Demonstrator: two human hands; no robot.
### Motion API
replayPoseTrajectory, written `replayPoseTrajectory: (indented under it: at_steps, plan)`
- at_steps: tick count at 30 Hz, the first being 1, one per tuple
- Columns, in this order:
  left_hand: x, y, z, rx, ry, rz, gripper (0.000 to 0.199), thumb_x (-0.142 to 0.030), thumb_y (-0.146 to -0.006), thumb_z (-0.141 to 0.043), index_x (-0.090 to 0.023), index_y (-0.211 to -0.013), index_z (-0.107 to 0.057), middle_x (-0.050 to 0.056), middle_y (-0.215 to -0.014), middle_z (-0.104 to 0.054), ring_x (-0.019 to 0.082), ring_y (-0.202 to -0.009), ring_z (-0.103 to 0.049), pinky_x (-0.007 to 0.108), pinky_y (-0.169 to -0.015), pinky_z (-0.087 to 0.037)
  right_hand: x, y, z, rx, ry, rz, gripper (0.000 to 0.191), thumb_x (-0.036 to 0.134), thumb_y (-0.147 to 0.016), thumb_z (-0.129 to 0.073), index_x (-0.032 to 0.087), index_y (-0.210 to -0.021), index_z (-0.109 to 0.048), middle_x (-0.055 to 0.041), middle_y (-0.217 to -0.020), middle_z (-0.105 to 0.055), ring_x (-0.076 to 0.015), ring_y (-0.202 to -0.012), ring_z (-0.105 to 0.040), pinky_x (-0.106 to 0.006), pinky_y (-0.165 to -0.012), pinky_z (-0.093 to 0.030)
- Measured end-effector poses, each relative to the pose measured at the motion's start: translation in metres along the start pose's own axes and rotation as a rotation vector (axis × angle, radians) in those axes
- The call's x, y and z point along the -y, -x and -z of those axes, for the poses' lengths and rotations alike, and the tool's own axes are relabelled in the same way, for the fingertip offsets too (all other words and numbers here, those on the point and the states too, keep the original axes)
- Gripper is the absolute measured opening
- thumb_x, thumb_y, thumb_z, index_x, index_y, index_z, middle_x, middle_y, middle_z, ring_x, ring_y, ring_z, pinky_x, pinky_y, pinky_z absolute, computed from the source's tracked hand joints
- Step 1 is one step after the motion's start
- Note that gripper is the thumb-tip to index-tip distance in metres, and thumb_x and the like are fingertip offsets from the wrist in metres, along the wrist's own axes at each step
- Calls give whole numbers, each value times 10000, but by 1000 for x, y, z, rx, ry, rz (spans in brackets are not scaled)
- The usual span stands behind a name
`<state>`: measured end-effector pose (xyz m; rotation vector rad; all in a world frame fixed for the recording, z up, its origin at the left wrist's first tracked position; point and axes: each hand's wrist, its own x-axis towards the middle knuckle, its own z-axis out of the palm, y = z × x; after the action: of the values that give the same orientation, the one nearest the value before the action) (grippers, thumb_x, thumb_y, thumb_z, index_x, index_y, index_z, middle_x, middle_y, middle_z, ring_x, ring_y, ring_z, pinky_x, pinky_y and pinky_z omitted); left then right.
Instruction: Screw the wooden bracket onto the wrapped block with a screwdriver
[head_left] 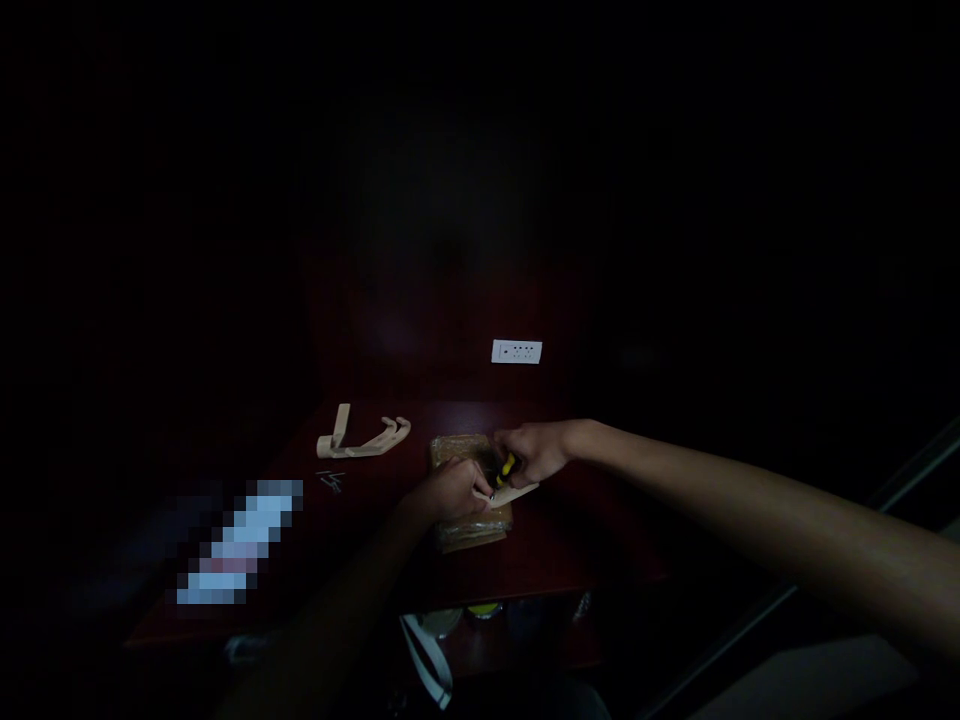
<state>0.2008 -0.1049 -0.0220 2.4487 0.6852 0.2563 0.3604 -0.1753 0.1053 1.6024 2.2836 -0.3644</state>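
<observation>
My right hand point(538, 452) is closed around a yellow-and-black handled tool point(507, 468) that looks like a screwdriver, tilted with its tip down and to the left. Under that tip lies a pale wooden piece point(516, 494), pinched at its left end by the fingers of my left hand point(459, 488). Something small and dark shows at the left fingertips, too small to name. Beneath both hands is a brown block wrapped in clear plastic point(472, 528), resting on the dark red table point(570, 560).
Pale curved wooden pieces point(367, 447) stand at the table's back left, with several small screws or nails point(330, 481) before them. A bright pixelated patch point(240, 545) lies at left. A white socket plate point(517, 352) is on the wall. Below the tabletop hangs a pale strap point(429, 665).
</observation>
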Motion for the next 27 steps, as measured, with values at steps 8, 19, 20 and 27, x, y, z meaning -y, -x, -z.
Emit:
replayPoseTrajectory:
  at_steps: [8,19,20,27]
  plan:
    - [-2,1,-1,-42,-46,-6,289,-258,-675,-653,-203,-945,-740,55,-1030,-705,192,-918,-618,257,-794,-455,5,1,3,-99,137,68,274,279,-823,-567,152,-1063,-605,-69,-850,-646,-179,-753,-577,-247,-590,-364]
    - [-6,-1,-1,-28,-14,136,307,-298,-619,-689,-224,-912,-743,16,-787,-720,183,-755,-629,241,-639,-438,-14,-5,-11,-97,12,79,277,299,-832,-532,157,-1061,-594,-45,-827,-633,-143,-672,-544,-234,-573,-363]
    - [-6,-1,0,-32,-17,136,292,-289,-611,-693,-224,-891,-746,17,-787,-721,187,-766,-630,242,-644,-439,-14,-4,-11,-104,15,81,274,306,-836,-524,155,-1052,-600,-46,-822,-636,-142,-665,-544,-235,-572,-361]
    - [-10,-3,1,-34,-52,159,284,-299,-591,-711,-231,-864,-752,18,-766,-713,189,-761,-623,249,-635,-425,5,-3,1,-38,33,12,288,316,-824,-540,140,-1032,-633,-69,-858,-668,-149,-658,-565,-240,-553,-367]
